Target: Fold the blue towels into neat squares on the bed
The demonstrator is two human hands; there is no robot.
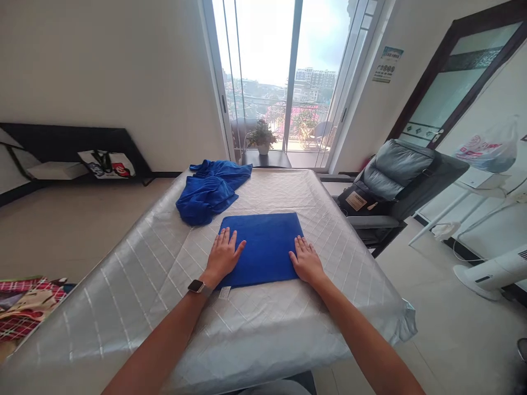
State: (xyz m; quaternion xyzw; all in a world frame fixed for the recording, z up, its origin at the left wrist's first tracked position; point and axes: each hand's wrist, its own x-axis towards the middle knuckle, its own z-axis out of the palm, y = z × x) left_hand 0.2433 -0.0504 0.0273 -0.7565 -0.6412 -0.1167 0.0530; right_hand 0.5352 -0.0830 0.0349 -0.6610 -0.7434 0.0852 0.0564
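Note:
A blue towel (265, 247), folded into a flat rectangle, lies on the table in front of me. My left hand (223, 255) rests palm down on its left edge, fingers stretched out. On its right edge lies my right hand (307, 259), also flat with the fingers pointing away from me. A small white label (224, 293) sticks out from the towel's near left corner. Beyond my left hand, a crumpled heap of blue cloth (212, 192) sits at the table's far left. Neither hand grips anything.
A silvery quilted cover (164, 285) drapes over the table. To the right stands a grey armchair (395, 181) with a black bag (362, 198) on it. A potted plant (262, 137) is by the sliding glass door. Checked cloth (28, 307) lies low at the left.

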